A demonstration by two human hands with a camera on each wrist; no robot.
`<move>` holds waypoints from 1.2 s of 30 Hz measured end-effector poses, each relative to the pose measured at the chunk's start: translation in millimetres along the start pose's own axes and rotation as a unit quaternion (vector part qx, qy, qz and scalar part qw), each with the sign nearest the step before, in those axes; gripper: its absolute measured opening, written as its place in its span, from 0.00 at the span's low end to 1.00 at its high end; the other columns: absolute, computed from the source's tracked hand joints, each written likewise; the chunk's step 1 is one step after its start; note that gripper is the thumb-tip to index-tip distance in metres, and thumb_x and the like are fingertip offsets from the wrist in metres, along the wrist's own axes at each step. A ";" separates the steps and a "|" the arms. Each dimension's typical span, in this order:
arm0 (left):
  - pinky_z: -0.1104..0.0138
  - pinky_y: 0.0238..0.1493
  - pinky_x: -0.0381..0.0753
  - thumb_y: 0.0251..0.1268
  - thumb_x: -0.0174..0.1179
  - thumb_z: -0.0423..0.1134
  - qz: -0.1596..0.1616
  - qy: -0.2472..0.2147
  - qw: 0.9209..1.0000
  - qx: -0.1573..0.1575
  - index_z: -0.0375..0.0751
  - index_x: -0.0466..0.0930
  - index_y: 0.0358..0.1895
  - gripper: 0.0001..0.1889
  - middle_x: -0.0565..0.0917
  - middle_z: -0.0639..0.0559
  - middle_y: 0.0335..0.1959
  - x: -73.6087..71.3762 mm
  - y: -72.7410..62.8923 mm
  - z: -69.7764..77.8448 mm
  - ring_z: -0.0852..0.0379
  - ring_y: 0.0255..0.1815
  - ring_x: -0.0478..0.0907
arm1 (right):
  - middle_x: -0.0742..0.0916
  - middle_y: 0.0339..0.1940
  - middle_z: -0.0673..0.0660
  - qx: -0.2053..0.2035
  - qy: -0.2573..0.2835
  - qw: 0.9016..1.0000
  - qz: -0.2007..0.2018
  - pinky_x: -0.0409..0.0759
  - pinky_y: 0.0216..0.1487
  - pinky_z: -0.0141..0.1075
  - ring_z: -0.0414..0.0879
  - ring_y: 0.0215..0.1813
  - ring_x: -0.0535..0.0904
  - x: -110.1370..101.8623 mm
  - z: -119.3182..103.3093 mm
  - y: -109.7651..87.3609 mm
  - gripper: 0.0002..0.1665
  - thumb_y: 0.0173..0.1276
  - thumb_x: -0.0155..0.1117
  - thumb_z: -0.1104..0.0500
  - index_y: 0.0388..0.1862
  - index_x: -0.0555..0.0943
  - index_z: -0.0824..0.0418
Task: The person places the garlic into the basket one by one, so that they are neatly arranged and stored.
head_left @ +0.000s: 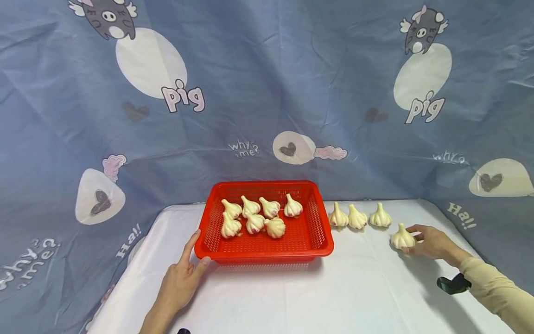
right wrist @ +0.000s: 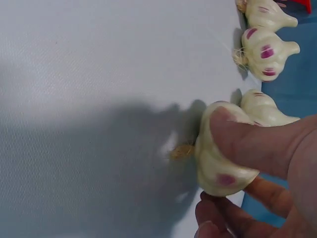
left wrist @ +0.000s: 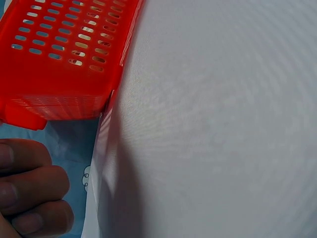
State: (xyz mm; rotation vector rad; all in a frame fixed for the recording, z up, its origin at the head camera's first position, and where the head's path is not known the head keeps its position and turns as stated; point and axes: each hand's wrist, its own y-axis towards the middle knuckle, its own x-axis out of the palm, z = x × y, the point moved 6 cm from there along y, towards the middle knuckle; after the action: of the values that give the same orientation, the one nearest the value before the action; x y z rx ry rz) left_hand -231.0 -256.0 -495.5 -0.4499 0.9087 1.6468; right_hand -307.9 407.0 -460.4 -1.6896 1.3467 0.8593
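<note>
My right hand [head_left: 431,242] grips a garlic bulb [head_left: 402,238] at the right of the table. In the right wrist view the thumb [right wrist: 247,141] lies across that bulb, its roots hanging close over the cloth. Three more garlic bulbs stand in a row to its left, among them one bulb [head_left: 380,215] nearest the hand. A red plastic basket [head_left: 267,254] with several garlic bulbs inside sits mid-table. At its front left corner rests my left hand [head_left: 179,283], index finger along the left side and thumb at the front rim. Its other fingers [left wrist: 42,186] are bent beside the basket.
A white cloth [head_left: 267,297] covers the table. Behind it hangs a blue curtain [head_left: 250,116] with pig prints, which also runs along both sides. A dark strap piece [head_left: 454,284] shows at the right wrist.
</note>
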 end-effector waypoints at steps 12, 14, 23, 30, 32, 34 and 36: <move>0.68 0.17 0.55 0.75 0.64 0.53 -0.006 0.002 1.000 -0.005 0.72 0.55 0.84 0.40 0.57 0.68 0.11 0.5 1.5 0.8 0.70 0.14 0.48 | 0.88 0.52 0.76 -0.017 -0.003 0.999 0.031 0.81 0.44 0.44 0.67 0.53 0.85 -0.4 -5.2 -0.5 0.44 0.64 0.80 0.46 0.64 0.76 0.78; 0.68 0.17 0.56 0.75 0.64 0.53 -0.008 0.003 1.000 -0.008 0.72 0.55 0.84 0.40 0.57 0.67 0.11 0.9 1.3 0.4 0.70 0.14 0.48 | 0.88 0.51 0.75 -0.014 -0.002 0.999 0.032 0.81 0.43 0.43 0.64 0.51 0.86 1.0 -4.0 -0.7 0.44 0.64 0.80 0.46 0.64 0.77 0.77; 0.67 0.17 0.56 0.75 0.65 0.54 -0.008 0.007 1.000 -0.008 0.72 0.55 0.85 0.40 0.57 0.67 0.11 0.8 -0.9 1.1 0.69 0.14 0.49 | 0.90 0.45 0.70 -0.009 0.015 0.999 0.028 0.80 0.39 0.41 0.52 0.44 0.87 5.0 1.7 -3.1 0.43 0.66 0.79 0.45 0.65 0.76 0.76; 0.67 0.17 0.56 0.75 0.65 0.54 -0.006 0.011 1.000 -0.006 0.73 0.55 0.84 0.40 0.58 0.67 0.11 1.3 -1.1 1.6 0.69 0.14 0.49 | 0.92 0.38 0.60 -0.021 0.012 0.999 0.047 0.76 0.35 0.37 0.44 0.37 0.82 4.0 1.7 -6.6 0.42 0.64 0.80 0.46 0.65 0.78 0.74; 0.67 0.17 0.56 0.75 0.65 0.54 -0.006 0.010 1.000 -0.005 0.73 0.55 0.84 0.40 0.57 0.67 0.11 1.0 -0.8 1.6 0.69 0.14 0.49 | 0.92 0.37 0.58 -0.025 0.010 0.998 0.055 0.75 0.34 0.36 0.44 0.36 0.81 2.4 1.2 -6.6 0.42 0.64 0.81 0.45 0.65 0.79 0.73; 0.67 0.17 0.56 0.75 0.65 0.54 -0.005 0.008 1.000 -0.003 0.73 0.55 0.85 0.40 0.57 0.67 0.11 0.2 -0.9 2.1 0.69 0.14 0.49 | 0.92 0.38 0.58 -0.030 0.008 0.997 0.065 0.75 0.34 0.35 0.43 0.36 0.81 -0.6 -0.3 -5.8 0.42 0.64 0.81 0.46 0.66 0.79 0.72; 0.67 0.17 0.56 0.75 0.64 0.53 -0.004 0.006 1.000 -0.002 0.72 0.55 0.85 0.40 0.58 0.67 0.11 -0.2 -0.7 2.1 0.69 0.14 0.49 | 0.93 0.39 0.60 -0.041 0.003 0.996 0.074 0.76 0.35 0.36 0.42 0.37 0.82 -4.7 -4.0 -5.0 0.41 0.64 0.81 0.46 0.66 0.80 0.72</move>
State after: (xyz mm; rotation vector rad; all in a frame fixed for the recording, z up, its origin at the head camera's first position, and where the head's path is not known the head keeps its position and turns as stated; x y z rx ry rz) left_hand -229.9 -254.5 -494.3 -0.4674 0.9111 1.6402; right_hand -303.8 406.2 -453.7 -1.6707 1.4733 1.0084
